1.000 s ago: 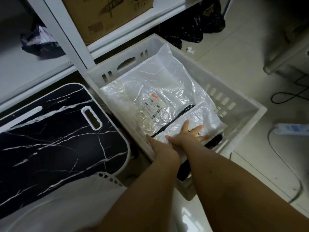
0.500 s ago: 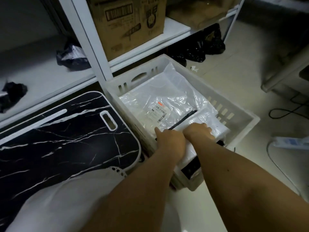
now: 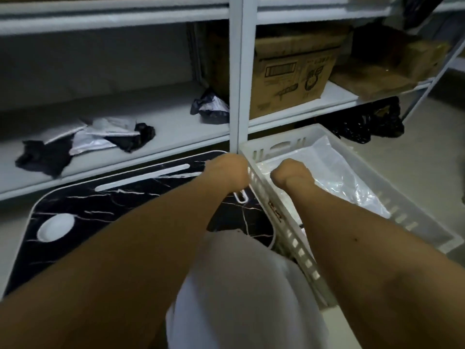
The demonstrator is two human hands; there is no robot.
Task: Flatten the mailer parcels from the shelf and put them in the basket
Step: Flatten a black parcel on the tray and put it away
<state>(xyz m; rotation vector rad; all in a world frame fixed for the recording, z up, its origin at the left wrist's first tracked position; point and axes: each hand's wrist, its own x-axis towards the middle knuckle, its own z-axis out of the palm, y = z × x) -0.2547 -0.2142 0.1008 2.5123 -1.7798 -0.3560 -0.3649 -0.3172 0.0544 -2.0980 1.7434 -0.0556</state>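
Observation:
The white slotted basket (image 3: 412, 224) stands on the floor at the right, with flattened clear-white mailers (image 3: 334, 170) lying in it. Crumpled mailers sit on the low shelf (image 3: 176, 129): a black one (image 3: 42, 157) at the left, a grey-white one (image 3: 103, 137) beside it, and a dark one (image 3: 210, 107) by the shelf post. My left hand (image 3: 226, 172) hovers next to the basket's near-left corner. My right hand (image 3: 292, 176) hangs above the basket's inside. On both, the fingers curl loosely downward and nothing shows in them.
A black marble-patterned board (image 3: 113, 212) lies below the shelf on the left. The white shelf post (image 3: 237, 71) rises between my hands. A cardboard box (image 3: 289, 76) stands on the right shelf, with black bags (image 3: 364, 124) beneath it. My white clothing (image 3: 239, 285) fills the foreground.
Both hands have lifted off the small mailer in the basket and moved up and left. The view has swung up toward the shelf.

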